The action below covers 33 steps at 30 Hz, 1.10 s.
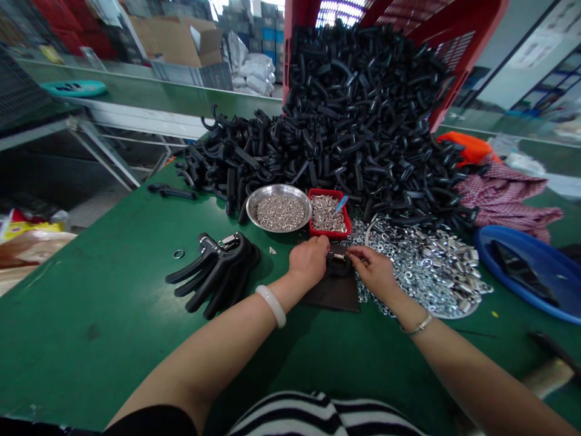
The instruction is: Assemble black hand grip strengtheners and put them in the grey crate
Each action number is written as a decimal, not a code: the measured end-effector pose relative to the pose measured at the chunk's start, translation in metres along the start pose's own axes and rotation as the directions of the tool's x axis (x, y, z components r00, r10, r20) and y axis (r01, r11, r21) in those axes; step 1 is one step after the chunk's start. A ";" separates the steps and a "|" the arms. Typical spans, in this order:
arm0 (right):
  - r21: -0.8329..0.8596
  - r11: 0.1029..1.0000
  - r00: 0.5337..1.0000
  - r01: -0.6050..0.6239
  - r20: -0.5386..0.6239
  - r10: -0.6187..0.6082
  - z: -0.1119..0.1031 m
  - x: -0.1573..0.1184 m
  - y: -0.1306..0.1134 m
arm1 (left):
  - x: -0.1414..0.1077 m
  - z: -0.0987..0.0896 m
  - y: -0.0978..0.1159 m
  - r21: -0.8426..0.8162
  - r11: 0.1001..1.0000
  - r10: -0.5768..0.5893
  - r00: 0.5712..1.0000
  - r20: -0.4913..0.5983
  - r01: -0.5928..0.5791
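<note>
A black hand grip strengthener (338, 265) with a silver spring lies on a dark square pad (333, 297). Closed against its left end is my left hand (308, 263), thumb and fingers together. My right hand (374, 272) pinches at the spring's right end; its fingertips may hold a small part, too small to make out. Just behind my hands are a red tray (348, 227) of small metal pins and a steel bowl (251, 212) full of tiny metal pieces. Several assembled hand grips (213, 272) lie stacked to the left.
Black plastic handles (318, 145) spill from a tipped red crate (458, 66) across the back. Metal rings and sleeves (422, 272) are heaped at right, near a blue tray (488, 266). A hammer (549, 375) lies front right; a loose ring (178, 254) sits at left.
</note>
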State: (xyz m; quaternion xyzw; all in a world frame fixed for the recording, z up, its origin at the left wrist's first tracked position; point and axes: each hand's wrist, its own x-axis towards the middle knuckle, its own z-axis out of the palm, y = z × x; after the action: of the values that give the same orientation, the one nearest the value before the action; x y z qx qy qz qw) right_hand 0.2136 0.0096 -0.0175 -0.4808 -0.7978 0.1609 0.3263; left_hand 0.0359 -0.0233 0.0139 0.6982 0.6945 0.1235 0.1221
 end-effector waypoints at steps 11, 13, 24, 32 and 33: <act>-0.145 0.968 0.978 0.205 0.065 -0.197 -0.006 0.004 0.002 | 0.002 0.006 -0.003 -0.020 0.999 0.025 0.999 -0.040 -0.026; -0.167 0.959 0.973 0.228 0.084 -0.216 -0.007 0.005 0.003 | 0.002 0.006 -0.004 -0.017 0.999 0.032 0.999 -0.043 -0.033; -0.294 0.883 0.928 0.367 0.185 -0.324 -0.009 0.009 0.005 | 0.001 0.005 -0.002 0.010 1.000 0.023 1.000 -0.022 -0.023; -0.530 0.659 0.837 0.533 0.447 -0.316 -0.012 0.010 -0.022 | 0.002 0.009 -0.002 0.006 1.000 0.022 0.997 -0.074 -0.022; -0.559 0.637 0.838 0.531 0.458 -0.297 -0.011 0.008 -0.026 | 0.002 0.009 -0.002 0.003 1.000 0.027 0.996 -0.079 -0.027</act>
State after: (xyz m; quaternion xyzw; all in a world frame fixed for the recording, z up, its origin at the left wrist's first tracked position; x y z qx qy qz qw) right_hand 0.2015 0.0034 0.0085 -0.3324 -0.9326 -0.1384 0.0252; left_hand 0.0371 -0.0213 0.0049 0.7021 0.6896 0.1519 0.0920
